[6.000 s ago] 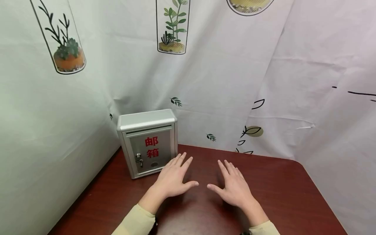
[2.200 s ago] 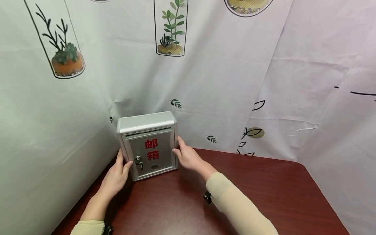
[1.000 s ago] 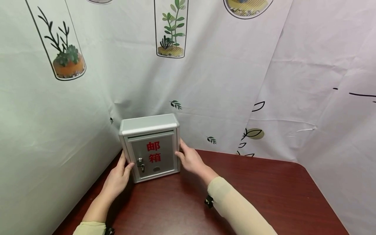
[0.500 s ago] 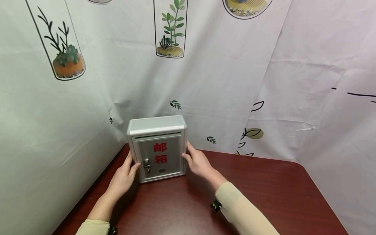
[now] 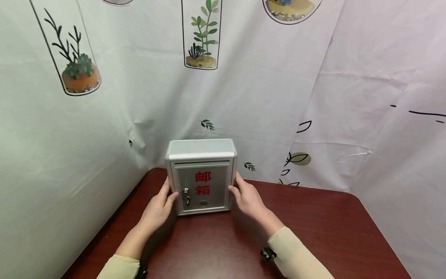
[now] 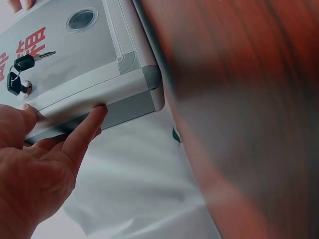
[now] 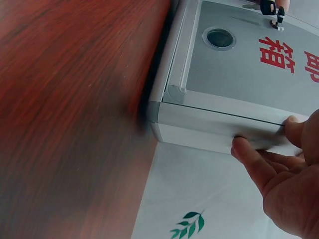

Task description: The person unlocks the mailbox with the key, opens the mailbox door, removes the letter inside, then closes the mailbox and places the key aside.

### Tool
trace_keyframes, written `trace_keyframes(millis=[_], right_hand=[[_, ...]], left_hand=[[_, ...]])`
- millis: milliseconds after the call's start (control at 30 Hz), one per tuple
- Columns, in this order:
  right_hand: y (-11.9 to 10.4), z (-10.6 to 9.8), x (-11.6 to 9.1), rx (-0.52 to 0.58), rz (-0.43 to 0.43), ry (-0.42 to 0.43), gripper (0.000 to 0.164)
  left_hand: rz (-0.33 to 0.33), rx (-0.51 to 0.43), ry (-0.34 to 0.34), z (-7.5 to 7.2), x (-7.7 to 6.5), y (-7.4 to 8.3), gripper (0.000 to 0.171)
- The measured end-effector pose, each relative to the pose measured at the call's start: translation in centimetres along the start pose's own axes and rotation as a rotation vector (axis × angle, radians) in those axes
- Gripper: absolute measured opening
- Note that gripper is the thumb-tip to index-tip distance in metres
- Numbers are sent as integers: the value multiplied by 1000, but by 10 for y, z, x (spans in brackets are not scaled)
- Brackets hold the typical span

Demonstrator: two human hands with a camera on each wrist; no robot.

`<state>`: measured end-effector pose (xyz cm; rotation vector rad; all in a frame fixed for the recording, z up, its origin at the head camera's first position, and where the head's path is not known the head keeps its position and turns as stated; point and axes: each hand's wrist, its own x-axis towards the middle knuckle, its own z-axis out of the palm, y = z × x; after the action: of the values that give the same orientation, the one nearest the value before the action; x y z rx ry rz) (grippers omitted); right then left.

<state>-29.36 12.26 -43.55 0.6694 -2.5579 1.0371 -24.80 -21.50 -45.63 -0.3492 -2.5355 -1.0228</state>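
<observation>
A silver metal mailbox (image 5: pixel 218 188) with red characters on its door stands upright near the back of the table. My left hand (image 5: pixel 157 207) grips its left side, thumb at the front edge and fingers along the side wall. On the opposite side my right hand (image 5: pixel 249 198) holds it the same way. Keys (image 6: pixel 24 63) with black heads hang at the door's lock, seen in the left wrist view. A round window (image 7: pixel 219 38) sits low on the door in the right wrist view. Whether the box's base touches the table or hovers slightly, I cannot tell.
The dark red wooden table (image 5: pixel 313 228) extends in front and to the right, with a rounded far right corner. White printed cloth (image 5: pixel 265 97) hangs behind it and along the left and right sides. A black wrist strap (image 5: pixel 268 254) shows at my right sleeve.
Both hands, first spread apart from the mailbox, now grip its sides. Over the last second the mailbox has moved right, away from the left cloth, and turned to face me more squarely.
</observation>
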Motion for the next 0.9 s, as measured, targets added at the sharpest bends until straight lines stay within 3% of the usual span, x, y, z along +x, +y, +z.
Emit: trace_keyframes(millis=[900], right_hand=[[22, -43, -52, -143, 28, 157, 68]], left_hand=[[91, -68, -76, 48, 20, 35, 73]])
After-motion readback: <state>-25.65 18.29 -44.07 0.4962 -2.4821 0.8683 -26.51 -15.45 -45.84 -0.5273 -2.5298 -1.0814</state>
